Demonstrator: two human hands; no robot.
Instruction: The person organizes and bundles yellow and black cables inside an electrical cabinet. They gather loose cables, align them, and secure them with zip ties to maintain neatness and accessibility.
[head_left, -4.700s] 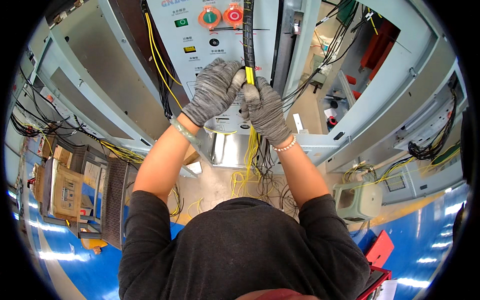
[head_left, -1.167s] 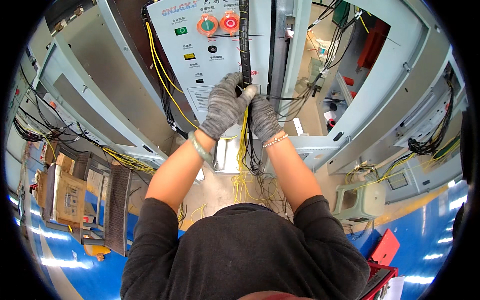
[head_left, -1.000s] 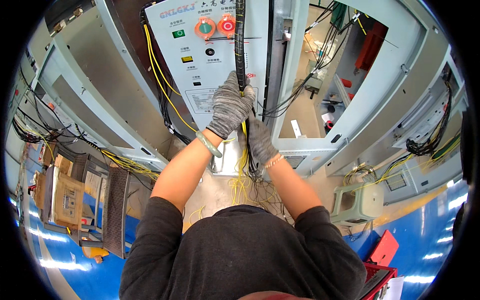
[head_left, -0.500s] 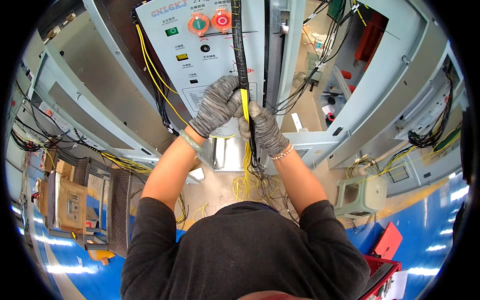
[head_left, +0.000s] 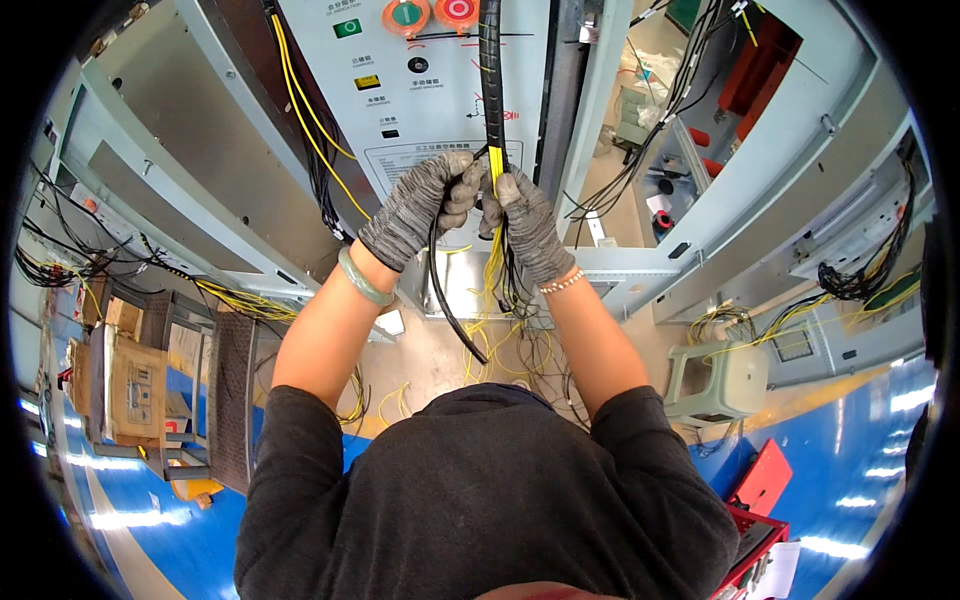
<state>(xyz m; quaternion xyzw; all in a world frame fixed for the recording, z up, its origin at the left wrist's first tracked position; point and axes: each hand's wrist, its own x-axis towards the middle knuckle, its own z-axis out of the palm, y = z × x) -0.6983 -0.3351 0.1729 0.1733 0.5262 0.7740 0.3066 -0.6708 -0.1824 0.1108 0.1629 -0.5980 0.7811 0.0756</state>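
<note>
In front of a light grey control panel (head_left: 435,105) hangs a bundle of yellow and black wires (head_left: 496,162). Black spiral wrap (head_left: 491,85) covers its upper length; below, the wires are bare. My left hand (head_left: 418,208), in a grey striped glove, is closed on a black strip beside the wrap's lower end. The strip's loose tail (head_left: 447,300) curves down below that hand and looks like more wrap. My right hand (head_left: 533,226), gloved alike, grips the bare wires just under the wrapped part. Its fingertips are partly hidden behind the bundle.
Grey cabinet frames stand on both sides, with black wires (head_left: 660,120) at the right. Loose yellow wires (head_left: 480,330) trail onto the floor below. A pale green stool (head_left: 718,380) is at right, a red toolbox (head_left: 755,545) lower right, metal steps holding a cardboard box (head_left: 135,395) at left.
My left hand has drawn away from the bundle, a little left and down, and a black tail now hangs from it. My right hand stays on the wires. The view has shifted slightly.
</note>
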